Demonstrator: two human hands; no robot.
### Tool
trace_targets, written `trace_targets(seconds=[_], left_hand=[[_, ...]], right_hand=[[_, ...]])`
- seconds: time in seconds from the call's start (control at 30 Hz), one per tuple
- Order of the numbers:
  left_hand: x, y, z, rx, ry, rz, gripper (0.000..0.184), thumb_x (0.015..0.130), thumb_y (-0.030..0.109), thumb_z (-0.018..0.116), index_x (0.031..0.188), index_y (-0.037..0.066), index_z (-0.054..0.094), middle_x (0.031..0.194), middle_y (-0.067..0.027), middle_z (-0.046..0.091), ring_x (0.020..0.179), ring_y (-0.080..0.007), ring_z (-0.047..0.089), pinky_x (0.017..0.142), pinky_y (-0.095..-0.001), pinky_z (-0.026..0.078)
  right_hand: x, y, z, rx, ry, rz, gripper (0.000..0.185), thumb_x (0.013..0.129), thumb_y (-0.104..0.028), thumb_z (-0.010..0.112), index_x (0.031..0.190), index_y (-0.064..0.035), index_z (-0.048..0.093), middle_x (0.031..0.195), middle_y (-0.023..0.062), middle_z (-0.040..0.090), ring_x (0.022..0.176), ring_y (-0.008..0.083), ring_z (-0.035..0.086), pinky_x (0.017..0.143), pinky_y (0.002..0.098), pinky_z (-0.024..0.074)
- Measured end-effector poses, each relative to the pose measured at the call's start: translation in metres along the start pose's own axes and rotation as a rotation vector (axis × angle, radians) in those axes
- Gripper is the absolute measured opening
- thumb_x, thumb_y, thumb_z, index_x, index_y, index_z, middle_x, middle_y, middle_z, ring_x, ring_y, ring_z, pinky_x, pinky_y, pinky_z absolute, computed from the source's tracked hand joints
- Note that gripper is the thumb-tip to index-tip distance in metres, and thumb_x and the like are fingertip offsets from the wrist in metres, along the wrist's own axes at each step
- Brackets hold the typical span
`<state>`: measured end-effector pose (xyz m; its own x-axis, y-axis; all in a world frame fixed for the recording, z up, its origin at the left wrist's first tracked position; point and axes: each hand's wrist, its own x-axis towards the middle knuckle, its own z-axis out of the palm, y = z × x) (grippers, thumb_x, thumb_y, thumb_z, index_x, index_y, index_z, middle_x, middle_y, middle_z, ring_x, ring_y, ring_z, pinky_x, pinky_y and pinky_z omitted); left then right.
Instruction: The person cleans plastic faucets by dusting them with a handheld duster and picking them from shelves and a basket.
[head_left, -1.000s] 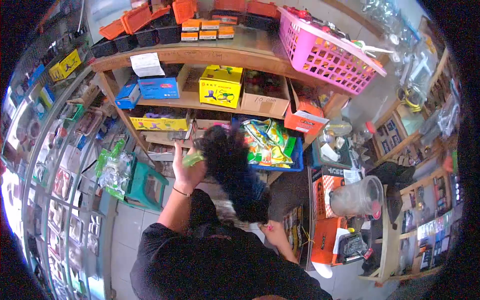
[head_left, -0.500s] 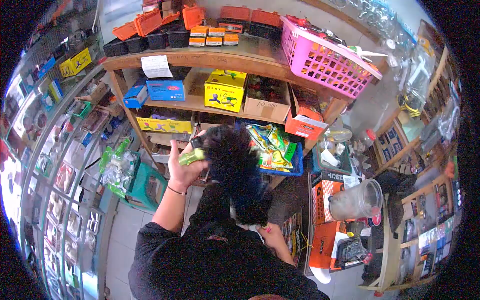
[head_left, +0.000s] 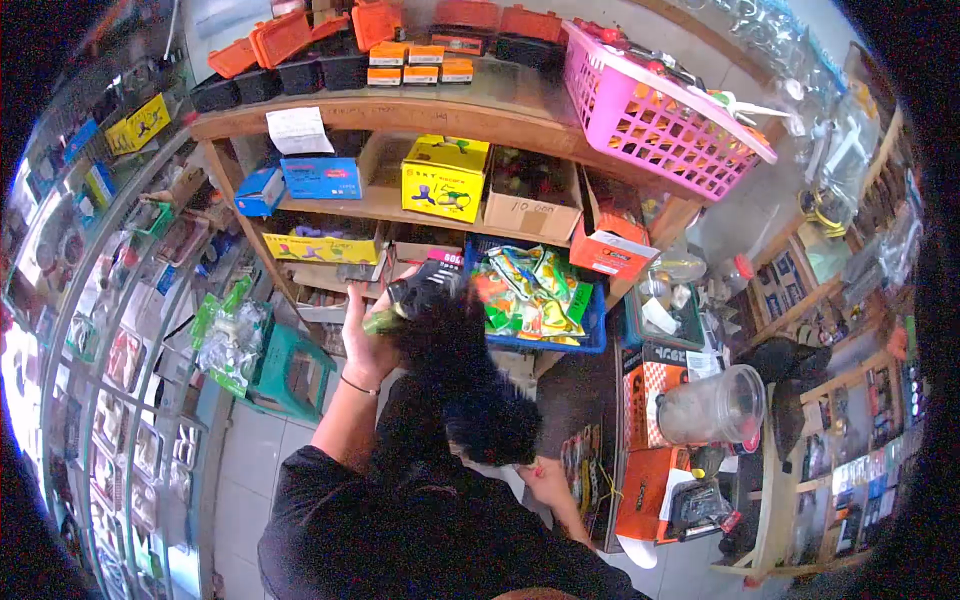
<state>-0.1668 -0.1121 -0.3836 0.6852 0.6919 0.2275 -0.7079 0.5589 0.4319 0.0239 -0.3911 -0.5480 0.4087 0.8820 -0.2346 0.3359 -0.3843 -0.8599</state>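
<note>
Head view shows your left hand (head_left: pixel 366 346) holding a green-and-black object (head_left: pixel 380 322), partly hidden by dark hair (head_left: pixel 480 390), before brown wooden shelves (head_left: pixel 400 119), left of the blue plastic basket (head_left: pixel 560 346). Your right hand (head_left: pixel 546 482) sits lower; whether it grips anything, I cannot tell.

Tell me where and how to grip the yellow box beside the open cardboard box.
Probably best from the front, by the left and right edges of the front face of the yellow box, starting at the left as pictured. Its front faces out of the shelf, the wooden counter runs above, and the cardboard box crowds its right side.
</note>
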Motion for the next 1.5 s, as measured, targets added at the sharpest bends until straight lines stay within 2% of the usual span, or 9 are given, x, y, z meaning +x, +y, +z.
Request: trace_targets(seconds=[0.43, 0.5, 0.73, 0.8, 1.0, 1.13, 1.2, 1.37, 1.5], left_hand=[[-0.009, 0.008, -0.03, -0.066, 0.177, 0.027, 0.07, 0.084, 0.056, 0.028, 0.124, -0.001, 0.036, 0.121, -0.0131, 0.044, 0.109, -0.0252, 0.043, 0.095, -0.0385, 0.03], [-0.007, 0.007, -0.036, -0.383, 0.033, 0.014, 0.08, 0.08, 0.063, 0.023, 0.128, -0.001, 0.029, 0.126, -0.0173, 0.038, 0.116, -0.0314, 0.036, 0.1, -0.0444, 0.023], [0.003, 0.006, -0.033, -0.173, -0.202, -0.031, 0.083, 0.078, 0.066, 0.023, 0.13, 0.001, 0.025, 0.126, -0.0179, 0.037, 0.116, -0.0324, 0.037, 0.098, -0.0459, 0.025], [0.001, 0.004, -0.027, -0.164, 0.134, 0.04, 0.081, 0.078, 0.064, 0.03, 0.129, 0.002, 0.029, 0.127, -0.0128, 0.038, 0.118, -0.0271, 0.035, 0.099, -0.0429, 0.025], [0.0, 0.008, -0.033, -0.198, -0.222, -0.021, 0.082, 0.077, 0.065, 0.029, 0.128, 0.001, 0.029, 0.129, -0.013, 0.036, 0.12, -0.0276, 0.033, 0.1, -0.042, 0.022], [0.005, 0.008, -0.03, -0.215, 0.088, 0.016, 0.084, 0.076, 0.067, 0.029, 0.131, 0.005, 0.024, 0.128, -0.0168, 0.036, 0.116, -0.0323, 0.036, 0.097, -0.0448, 0.028], [0.008, 0.01, -0.039, -0.099, -0.268, -0.048, 0.082, 0.076, 0.067, 0.029, 0.131, 0.007, 0.026, 0.128, -0.0164, 0.036, 0.117, -0.031, 0.037, 0.098, -0.0453, 0.026], [0.007, 0.009, -0.023, -0.537, 0.119, -0.003, 0.079, 0.078, 0.066, 0.026, 0.132, 0.008, 0.023, 0.124, -0.0208, 0.038, 0.112, -0.0417, 0.037, 0.089, -0.0513, 0.035], [0.009, 0.016, -0.034, -0.008, -0.234, -0.085, 0.08, 0.078, 0.066, 0.021, 0.13, 0.006, 0.028, 0.123, -0.0194, 0.04, 0.113, -0.0357, 0.039, 0.093, -0.0487, 0.032]], right_hand=[[-0.006, -0.018, 0.037, 0.063, -0.231, 0.112, 0.017, 0.076, -0.018, 0.059, 0.078, -0.0008, 0.057, 0.058, -0.0013, 0.049, 0.056, 0.0058, 0.041, 0.051, 0.0244, 0.0372], [-0.002, -0.041, 0.032, -0.009, -0.243, 0.124, 0.019, 0.076, -0.019, 0.059, 0.079, -0.0003, 0.057, 0.056, 0.0001, 0.048, 0.055, 0.0065, 0.041, 0.051, 0.0251, 0.0377], [-0.002, -0.051, 0.026, -0.137, -0.122, 0.008, 0.02, 0.075, -0.021, 0.06, 0.079, -0.0011, 0.057, 0.052, 0.0053, 0.048, 0.05, 0.0093, 0.043, 0.049, 0.0287, 0.0384], [-0.006, -0.059, 0.023, -0.114, -0.09, 0.013, 0.019, 0.075, -0.02, 0.06, 0.08, -0.0017, 0.058, 0.053, 0.0049, 0.049, 0.05, 0.0095, 0.044, 0.048, 0.029, 0.0385], [-0.004, -0.06, 0.013, -0.178, -0.139, 0.112, 0.017, 0.075, -0.019, 0.06, 0.078, -0.0023, 0.058, 0.055, 0.0042, 0.051, 0.052, 0.008, 0.045, 0.049, 0.0283, 0.0389], [0.002, -0.023, 0.024, -0.128, -0.104, 0.033, 0.02, 0.076, -0.021, 0.06, 0.075, -0.0016, 0.056, 0.055, 0.0032, 0.05, 0.053, 0.0067, 0.044, 0.05, 0.0276, 0.0384], [0.005, -0.015, 0.027, -0.123, -0.111, -0.007, 0.021, 0.077, -0.022, 0.06, 0.075, -0.0013, 0.055, 0.055, 0.0029, 0.05, 0.054, 0.0065, 0.043, 0.05, 0.0277, 0.0383], [0.011, -0.012, 0.047, -0.155, -0.172, 0.107, 0.02, 0.075, -0.021, 0.06, 0.077, -0.0016, 0.057, 0.055, 0.0015, 0.05, 0.053, 0.0075, 0.044, 0.049, 0.0284, 0.038], [0.002, -0.07, 0.037, -0.126, -0.228, 0.003, 0.019, 0.074, -0.02, 0.061, 0.077, -0.0016, 0.057, 0.054, 0.0008, 0.048, 0.052, 0.0074, 0.043, 0.048, 0.028, 0.0372]])
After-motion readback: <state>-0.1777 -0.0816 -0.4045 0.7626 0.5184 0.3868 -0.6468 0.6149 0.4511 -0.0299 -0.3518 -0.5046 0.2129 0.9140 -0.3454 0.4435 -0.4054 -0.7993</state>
